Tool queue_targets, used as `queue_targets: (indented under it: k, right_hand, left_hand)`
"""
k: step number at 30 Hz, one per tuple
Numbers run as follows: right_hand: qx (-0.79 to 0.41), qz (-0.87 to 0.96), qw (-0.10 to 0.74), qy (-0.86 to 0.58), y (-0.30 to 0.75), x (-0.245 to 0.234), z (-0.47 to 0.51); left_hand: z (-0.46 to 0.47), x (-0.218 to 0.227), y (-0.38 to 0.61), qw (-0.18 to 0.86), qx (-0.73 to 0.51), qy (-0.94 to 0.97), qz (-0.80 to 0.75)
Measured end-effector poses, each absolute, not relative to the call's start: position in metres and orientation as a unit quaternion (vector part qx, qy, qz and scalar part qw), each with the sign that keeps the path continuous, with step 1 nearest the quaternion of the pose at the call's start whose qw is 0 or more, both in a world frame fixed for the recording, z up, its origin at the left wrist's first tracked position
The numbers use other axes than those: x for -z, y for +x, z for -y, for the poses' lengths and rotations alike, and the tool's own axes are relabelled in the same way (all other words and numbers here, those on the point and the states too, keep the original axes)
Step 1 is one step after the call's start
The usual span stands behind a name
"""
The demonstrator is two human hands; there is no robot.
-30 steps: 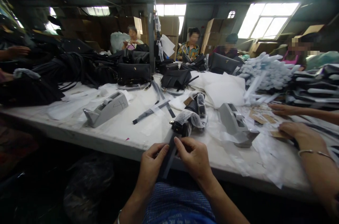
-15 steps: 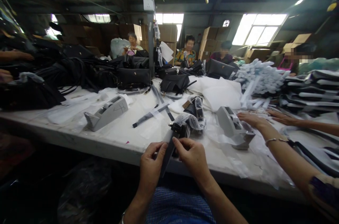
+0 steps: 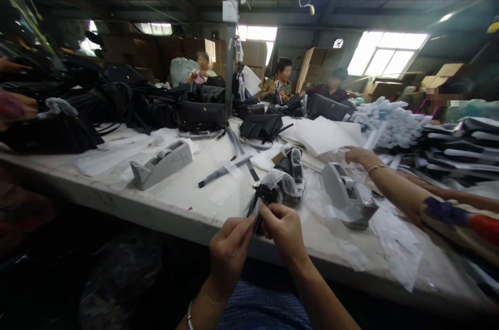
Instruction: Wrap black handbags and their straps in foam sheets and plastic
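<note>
At the table's front edge, my left hand (image 3: pixel 231 249) is closed, with thumb and fingers pinching a black strap (image 3: pixel 254 210). My right hand (image 3: pixel 284 227) pinches the same strap just beside it, close to its metal buckle (image 3: pixel 265 193). Between my fingertips some pale film shows against the strap; its exact shape is hidden by the fingers. Beyond the buckle, a black bundle (image 3: pixel 287 166) partly covered in translucent white wrap (image 3: pixel 277 180) lies on the table. Which parts join the strap to this bundle is hard to make out.
Grey tape dispensers stand left (image 3: pixel 163 165) and right (image 3: pixel 343 195) of my hands. Black straps (image 3: pixel 228 168) lie crossed behind. Black handbags (image 3: pixel 202 116), white sheets (image 3: pixel 322 135) and white wrapped sticks (image 3: pixel 390 122) fill the back. A co-worker's arm (image 3: pixel 390 179) reaches in from the right.
My hands have come closer together on the strap, and my left fingers have closed further over it. The co-worker's arm has moved forward toward the white sheets. The view has tilted slightly.
</note>
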State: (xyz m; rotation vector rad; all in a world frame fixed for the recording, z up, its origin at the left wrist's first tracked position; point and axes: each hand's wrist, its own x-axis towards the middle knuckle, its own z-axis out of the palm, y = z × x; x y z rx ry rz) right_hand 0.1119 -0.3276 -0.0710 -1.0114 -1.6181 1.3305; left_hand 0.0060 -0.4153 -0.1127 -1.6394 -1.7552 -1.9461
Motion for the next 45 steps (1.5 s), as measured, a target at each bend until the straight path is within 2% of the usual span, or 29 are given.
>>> queue_targets:
  k: [3, 6, 9, 12, 16, 21, 24, 27, 30, 32, 34, 36, 38, 42, 43, 45]
  right_hand:
    - [-0.579, 0.601, 0.387, -0.392, 0.112, 0.072, 0.328]
    - [-0.628, 0.572, 0.377, -0.369, 0.115, 0.073, 0.328]
    - [-0.629, 0.596, 0.368, -0.338, 0.119, 0.072, 0.329]
    - [-0.570, 0.647, 0.361, -0.354, 0.121, 0.068, 0.331]
    - [-0.566, 0.650, 0.358, -0.359, 0.121, 0.067, 0.332]
    - [-0.601, 0.630, 0.344, -0.352, 0.123, 0.070, 0.327]
    - [-0.614, 0.630, 0.334, -0.339, 0.125, 0.069, 0.324]
    - [-0.610, 0.636, 0.337, -0.331, 0.124, 0.070, 0.320]
    - [-0.604, 0.640, 0.343, -0.328, 0.122, 0.073, 0.319]
    - [-0.597, 0.647, 0.344, -0.327, 0.121, 0.075, 0.321]
    - [-0.587, 0.663, 0.336, -0.321, 0.124, 0.075, 0.324]
    - [-0.558, 0.691, 0.336, -0.314, 0.132, 0.073, 0.322]
    - [-0.486, 0.716, 0.377, -0.330, 0.152, 0.071, 0.313]
    - [-0.232, 0.687, 0.513, -0.459, 0.224, 0.069, 0.265]
    - [-0.172, 0.676, 0.517, -0.496, 0.245, 0.069, 0.249]
    - [-0.095, 0.663, 0.470, -0.575, 0.280, 0.069, 0.216]
  left_hand:
    - [0.418, 0.113, -0.001, 0.117, 0.562, -0.618, 0.538]
    - [0.420, 0.112, -0.011, 0.163, 0.497, -0.669, 0.528]
    - [0.420, 0.109, -0.019, 0.178, 0.464, -0.701, 0.511]
    - [0.419, 0.107, -0.023, 0.188, 0.452, -0.717, 0.497]
    - [0.425, 0.121, -0.017, 0.173, 0.452, -0.726, 0.489]
    - [0.458, 0.139, -0.005, 0.082, 0.508, -0.676, 0.527]
    - [0.468, 0.123, -0.008, 0.034, 0.572, -0.527, 0.628]
    - [0.455, 0.100, -0.012, -0.144, 0.600, -0.382, 0.688]
    - [0.434, 0.088, -0.007, -0.355, 0.584, -0.377, 0.625]
    - [0.426, 0.088, 0.003, -0.424, 0.577, -0.369, 0.593]
    - [0.424, 0.093, 0.012, -0.441, 0.581, -0.337, 0.595]
    - [0.426, 0.101, 0.018, -0.432, 0.591, -0.301, 0.611]
    - [0.428, 0.110, 0.019, -0.417, 0.606, -0.269, 0.622]
    - [0.426, 0.125, 0.012, -0.371, 0.608, -0.254, 0.655]
    - [0.425, 0.127, 0.010, -0.363, 0.605, -0.257, 0.661]
    - [0.422, 0.130, 0.007, -0.363, 0.600, -0.259, 0.665]
